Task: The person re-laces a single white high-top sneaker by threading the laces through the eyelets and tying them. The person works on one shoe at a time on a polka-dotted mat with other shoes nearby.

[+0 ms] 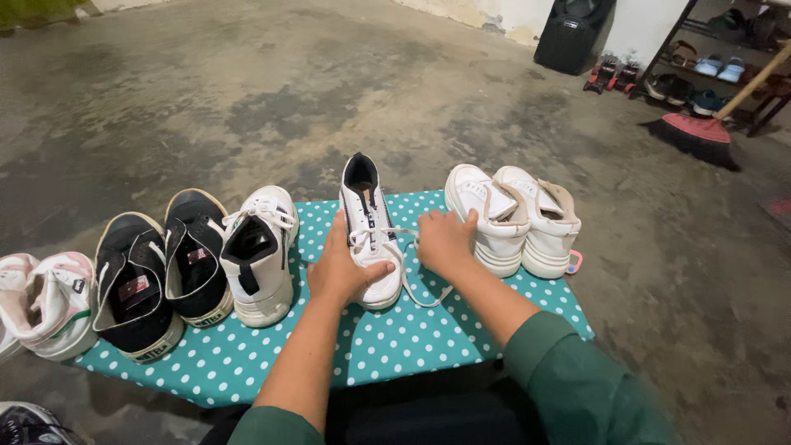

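Both forearms reach forward toward twelve o'clock, green sleeves pushed up near the elbows. The left hand (339, 268) is cupped, thumb out toward three o'clock, fingers curled. The right hand (445, 241) is bent at the wrist, thumb raised, its fingers apparently pinched, though hidden.

Both hands, L (339, 268) & R (445, 241), on white sneaker (368, 227) laces (394, 233), polka-dot mat (412, 330).

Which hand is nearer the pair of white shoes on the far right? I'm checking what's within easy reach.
Right. The right hand sits just beside the white pair, pulling a lace; the left hand is farther, gripping the middle shoe.
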